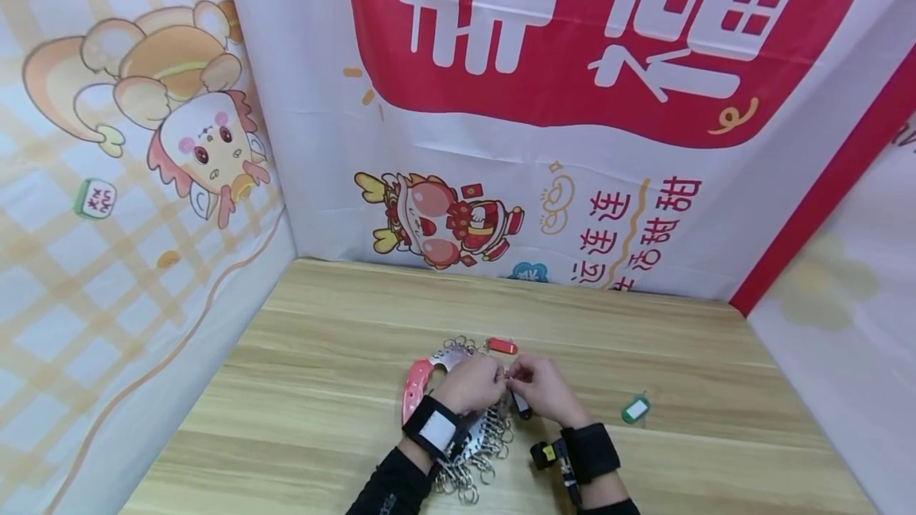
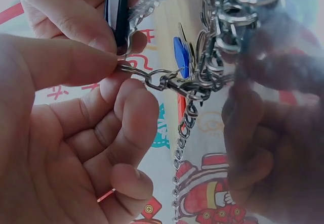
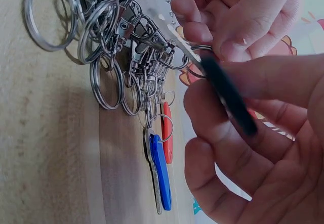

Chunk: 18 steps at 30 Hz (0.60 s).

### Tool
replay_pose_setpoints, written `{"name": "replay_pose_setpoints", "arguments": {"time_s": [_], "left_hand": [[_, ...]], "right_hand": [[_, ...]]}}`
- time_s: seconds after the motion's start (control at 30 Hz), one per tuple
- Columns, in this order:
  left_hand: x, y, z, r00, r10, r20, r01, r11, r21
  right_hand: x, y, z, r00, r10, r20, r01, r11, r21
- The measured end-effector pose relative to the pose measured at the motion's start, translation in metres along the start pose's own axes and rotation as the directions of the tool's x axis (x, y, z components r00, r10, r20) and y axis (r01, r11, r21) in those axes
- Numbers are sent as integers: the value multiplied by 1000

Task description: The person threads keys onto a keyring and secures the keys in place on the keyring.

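My left hand [image 1: 472, 384] pinches a metal split ring [image 2: 132, 71] between thumb and finger. That ring hangs from a small swivel clip [image 2: 174, 85] on a large key holder with a pinkish-red curved handle [image 1: 415, 392]. My right hand [image 1: 545, 389] grips a key with a black head [image 3: 229, 96] between thumb and fingers. Its metal blade reaches the split ring, though whether the ring passes through the key cannot be told. Many clips with rings [image 1: 495, 431] fan out along the holder's edge, under and beside my left wrist.
A red key tag [image 1: 502, 346] lies just behind the holder. In the right wrist view, a blue-headed key [image 3: 162, 173] hangs near the red tag. A green tag with a white label [image 1: 635, 409] lies on the wooden table [image 1: 322, 364] at right. Printed cloth walls surround the table.
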<state>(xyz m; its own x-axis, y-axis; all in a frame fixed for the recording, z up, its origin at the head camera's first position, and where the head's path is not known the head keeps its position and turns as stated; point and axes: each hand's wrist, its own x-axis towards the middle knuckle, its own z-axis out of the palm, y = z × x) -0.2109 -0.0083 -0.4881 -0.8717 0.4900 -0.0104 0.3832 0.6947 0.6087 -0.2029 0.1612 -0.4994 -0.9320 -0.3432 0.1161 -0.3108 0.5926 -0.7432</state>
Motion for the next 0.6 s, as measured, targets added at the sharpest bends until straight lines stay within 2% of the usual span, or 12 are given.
{"name": "replay_pose_setpoints", "arguments": {"time_s": [0.27, 0.6], "left_hand": [[0, 0, 1, 1000, 25, 10, -25, 999, 40], [0, 1, 1, 1000, 26, 12, -27, 997, 74]], "right_hand": [[0, 0, 2, 997, 66, -36, -65, 998, 4], [0, 2, 0, 1000, -22, -8, 22, 999, -26]]}}
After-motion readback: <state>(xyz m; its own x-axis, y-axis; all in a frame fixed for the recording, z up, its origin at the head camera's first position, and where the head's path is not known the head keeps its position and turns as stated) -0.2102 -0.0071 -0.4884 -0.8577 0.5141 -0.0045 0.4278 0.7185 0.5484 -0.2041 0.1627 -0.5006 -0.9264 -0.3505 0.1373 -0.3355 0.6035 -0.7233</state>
